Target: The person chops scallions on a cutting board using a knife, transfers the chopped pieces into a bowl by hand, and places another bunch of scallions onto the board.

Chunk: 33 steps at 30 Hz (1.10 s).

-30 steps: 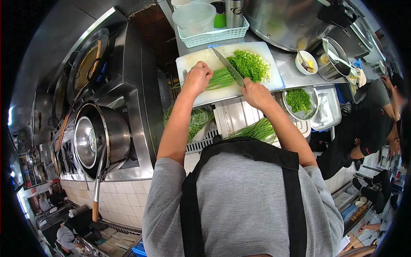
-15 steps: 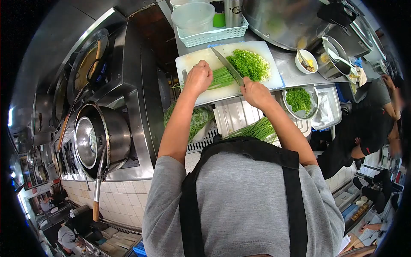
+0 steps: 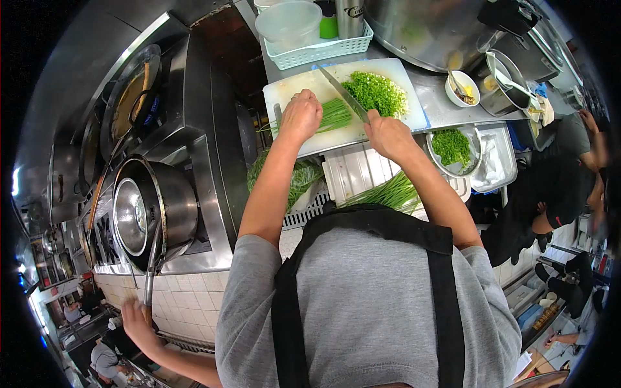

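On the white cutting board (image 3: 292, 90) lies a bunch of long green stalks (image 3: 334, 115). My left hand (image 3: 301, 116) is closed round the left part of the bunch. In my right hand (image 3: 388, 137) is the handle of a large knife (image 3: 343, 92), its blade slanting up and left across the board. The blade lies between the uncut stalks and a heap of finely chopped greens (image 3: 375, 94). Below the board's right end, a metal bowl (image 3: 480, 152) holds more chopped greens. More long stalks (image 3: 391, 193) lie on a ridged tray (image 3: 352, 169) below the board.
A blue basket (image 3: 323, 54) with containers stands behind the board, beside a large metal pot (image 3: 420, 32). A white bowl (image 3: 467, 100) is at the right. Another person's hand (image 3: 137, 318) is near a pan handle (image 3: 149, 288) at lower left. A person in black (image 3: 537, 187) stands at right.
Another person's arm has come into view at lower left, by the pan handle. The knife has shifted slightly, and my hands remain near the same places.
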{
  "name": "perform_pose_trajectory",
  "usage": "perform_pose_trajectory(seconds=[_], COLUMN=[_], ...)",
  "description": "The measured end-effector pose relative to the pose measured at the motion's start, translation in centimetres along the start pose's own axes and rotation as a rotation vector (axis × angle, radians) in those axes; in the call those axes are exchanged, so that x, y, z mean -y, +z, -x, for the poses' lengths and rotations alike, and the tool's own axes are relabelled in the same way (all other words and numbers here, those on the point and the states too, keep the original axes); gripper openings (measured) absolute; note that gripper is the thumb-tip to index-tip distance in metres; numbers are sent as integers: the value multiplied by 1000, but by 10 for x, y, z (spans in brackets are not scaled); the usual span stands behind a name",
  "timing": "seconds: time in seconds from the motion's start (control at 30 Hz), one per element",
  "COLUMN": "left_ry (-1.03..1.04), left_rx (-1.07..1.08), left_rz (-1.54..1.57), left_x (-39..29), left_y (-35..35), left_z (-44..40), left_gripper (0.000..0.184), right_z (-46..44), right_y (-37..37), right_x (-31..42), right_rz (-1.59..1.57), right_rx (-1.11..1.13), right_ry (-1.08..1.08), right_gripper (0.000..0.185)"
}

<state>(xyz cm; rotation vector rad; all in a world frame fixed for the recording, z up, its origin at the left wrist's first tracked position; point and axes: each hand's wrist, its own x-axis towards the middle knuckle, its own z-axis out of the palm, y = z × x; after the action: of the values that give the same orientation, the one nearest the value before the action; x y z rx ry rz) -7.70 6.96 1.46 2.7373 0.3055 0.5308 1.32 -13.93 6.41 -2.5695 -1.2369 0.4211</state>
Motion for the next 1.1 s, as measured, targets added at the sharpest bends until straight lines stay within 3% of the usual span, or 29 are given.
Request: perform_pose_trajectory(seconds=[0.6, 0.7, 0.73, 0.77, 0.83, 0.93, 1.03, 1.1], left_ry=[-191, -98, -156, -170, -445, -277, -103, -117], left_rx=[-73, -177, -211, -244, -163, -382, -19, 75], left_rz=[259, 227, 244, 195, -102, -193, 202, 278], left_x=[14, 39, 47, 55, 58, 52, 26, 5], left_y=[2, -4, -12, -25, -52, -61, -56, -45], left_z=[9, 13, 14, 17, 22, 30, 39, 47], left_gripper=[7, 9, 9, 9, 10, 9, 8, 10], right_z=[15, 14, 14, 14, 14, 12, 13, 13], right_y=[8, 9, 9, 9, 9, 10, 9, 8], right_x=[18, 20, 20, 20, 19, 18, 19, 19], right_rz=[-11, -1, 2, 4, 6, 5, 6, 3], right_rx=[93, 100, 103, 105, 93, 88, 88, 84], right_ry=[40, 52, 54, 57, 54, 45, 42, 46], right_gripper=[27, 27, 27, 27, 27, 27, 26, 26])
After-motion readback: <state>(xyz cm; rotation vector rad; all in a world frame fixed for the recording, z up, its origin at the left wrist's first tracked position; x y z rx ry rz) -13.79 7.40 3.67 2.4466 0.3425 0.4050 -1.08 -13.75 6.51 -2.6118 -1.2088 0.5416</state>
